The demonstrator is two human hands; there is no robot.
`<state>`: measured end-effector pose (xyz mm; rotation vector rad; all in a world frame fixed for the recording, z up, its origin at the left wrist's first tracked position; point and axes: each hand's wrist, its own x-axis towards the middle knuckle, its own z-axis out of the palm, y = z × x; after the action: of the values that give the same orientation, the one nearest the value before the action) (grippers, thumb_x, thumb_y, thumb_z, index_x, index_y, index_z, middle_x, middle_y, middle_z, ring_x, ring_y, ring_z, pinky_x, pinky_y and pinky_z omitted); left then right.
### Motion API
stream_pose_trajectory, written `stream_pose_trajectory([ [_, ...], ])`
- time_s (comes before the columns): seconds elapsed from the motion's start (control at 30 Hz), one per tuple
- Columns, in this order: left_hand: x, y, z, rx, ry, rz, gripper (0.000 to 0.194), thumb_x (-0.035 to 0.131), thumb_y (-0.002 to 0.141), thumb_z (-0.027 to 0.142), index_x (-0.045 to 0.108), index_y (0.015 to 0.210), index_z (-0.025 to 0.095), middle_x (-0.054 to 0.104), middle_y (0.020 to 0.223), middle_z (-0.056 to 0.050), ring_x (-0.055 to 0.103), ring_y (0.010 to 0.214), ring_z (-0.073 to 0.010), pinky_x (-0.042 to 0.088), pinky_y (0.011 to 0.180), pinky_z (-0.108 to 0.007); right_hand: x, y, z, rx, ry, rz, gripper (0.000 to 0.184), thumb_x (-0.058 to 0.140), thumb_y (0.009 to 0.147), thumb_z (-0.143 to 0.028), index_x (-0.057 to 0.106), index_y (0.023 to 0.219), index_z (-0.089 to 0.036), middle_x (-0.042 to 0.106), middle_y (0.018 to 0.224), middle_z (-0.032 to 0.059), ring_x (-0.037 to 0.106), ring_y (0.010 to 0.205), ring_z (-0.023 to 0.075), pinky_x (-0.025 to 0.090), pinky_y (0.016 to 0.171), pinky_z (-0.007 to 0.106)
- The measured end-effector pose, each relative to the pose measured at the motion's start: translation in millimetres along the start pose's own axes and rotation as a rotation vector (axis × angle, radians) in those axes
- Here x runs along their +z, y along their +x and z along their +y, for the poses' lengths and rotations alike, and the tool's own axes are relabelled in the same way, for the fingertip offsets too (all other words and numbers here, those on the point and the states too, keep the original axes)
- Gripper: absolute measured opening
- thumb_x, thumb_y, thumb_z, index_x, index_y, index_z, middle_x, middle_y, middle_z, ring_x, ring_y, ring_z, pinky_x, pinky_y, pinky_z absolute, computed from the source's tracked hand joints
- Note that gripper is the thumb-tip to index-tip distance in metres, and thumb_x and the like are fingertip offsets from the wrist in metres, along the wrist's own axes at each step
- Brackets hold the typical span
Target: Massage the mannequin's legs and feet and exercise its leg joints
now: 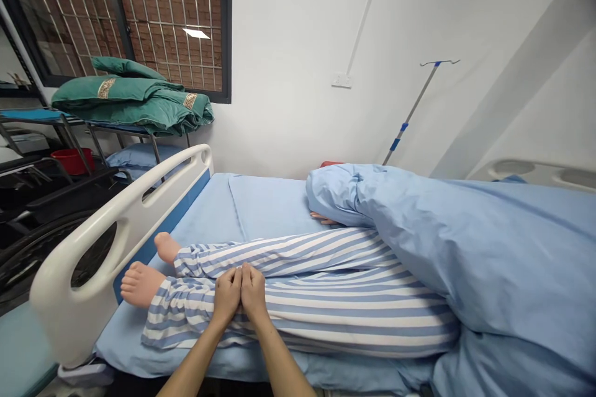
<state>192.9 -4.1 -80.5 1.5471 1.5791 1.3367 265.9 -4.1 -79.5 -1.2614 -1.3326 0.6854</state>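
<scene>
Head view: a bed (200, 217) fills the bottom of the frame, with a white rail (60, 316) at the lower left and a blue blanket (484, 254) at the right. 2 legs (354, 316) in striped pants lie across the middle, and 2 bare feet (142, 284) poke out on the left. The left hand (228, 293) and right hand (254, 292) rest side by side on the near leg, fingertips touching, not gripping.
</scene>
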Motion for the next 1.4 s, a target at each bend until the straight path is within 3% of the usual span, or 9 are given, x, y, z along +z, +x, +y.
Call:
stream_pose_trajectory([
  [0.3,-4.5,5,-11,0.021,0.079,-0.042,0.034,0.04,0.076,0.038,0.039,0.049,0.018,0.038,0.047,0.004,0.034,0.051,-0.0095,0.024,0.053,-0.022,-24,16,-36,-0.147,-0.178,-0.117,0.042,0.033,0.087,-0.035,0.044,0.051,-0.018,0.042,0.046,-0.0032,0.036,0.047,0.01,0.022,0.049,0.024],
  [0.5,-5.9,3,-12,0.035,0.124,-0.045,0.034,0.04,0.077,0.038,0.036,0.05,0.018,0.036,0.048,0.005,0.034,0.052,-0.0094,0.023,0.054,-0.023,-24,2,-11,-0.112,-0.204,-0.127,0.044,0.03,0.089,-0.036,0.048,0.053,-0.018,0.048,0.049,-0.0011,0.04,0.049,0.0109,0.023,0.05,0.024],
  [0.67,-0.7,5,-3,0.037,0.173,-0.053,0.034,0.04,0.076,0.036,0.037,0.048,0.018,0.037,0.046,0.005,0.036,0.051,-0.0096,0.023,0.053,-0.023,-22,-3,4,-0.054,-0.139,-0.038,0.042,0.032,0.089,-0.037,0.049,0.055,-0.017,0.05,0.051,-0.0006,0.042,0.051,0.0113,0.026,0.052,0.023],
  [0.9,23.5,3,23,-0.001,0.002,-0.027,0.036,0.036,0.08,0.04,0.039,0.051,0.018,0.041,0.048,0.003,0.037,0.051,-0.0101,0.027,0.052,-0.022,-27,2,6,0.024,0.064,0.01,0.039,0.032,0.088,-0.035,0.05,0.059,-0.016,0.053,0.056,0.0005,0.044,0.054,0.0119,0.03,0.053,0.023],
  [1.23,15.2,-2,1,0.047,0.107,-0.1,0.034,0.035,0.08,0.037,0.037,0.053,0.018,0.041,0.05,0.004,0.039,0.054,-0.0104,0.026,0.056,-0.023,-29,11,3,0.061,0.02,-0.023,0.041,0.036,0.085,-0.041,0.036,0.05,-0.019,0.037,0.047,-0.004,0.033,0.049,0.0103,0.024,0.048,0.023],
  [1.4,15.0,0,-2,0.047,0.15,-0.085,0.032,0.036,0.08,0.034,0.032,0.052,0.018,0.035,0.049,0.005,0.036,0.053,-0.0092,0.024,0.055,-0.023,-44,19,-14,-0.067,-0.067,-0.073,0.041,0.036,0.086,-0.038,0.035,0.05,-0.018,0.035,0.048,-0.0047,0.031,0.049,0.0091,0.023,0.049,0.023],
])
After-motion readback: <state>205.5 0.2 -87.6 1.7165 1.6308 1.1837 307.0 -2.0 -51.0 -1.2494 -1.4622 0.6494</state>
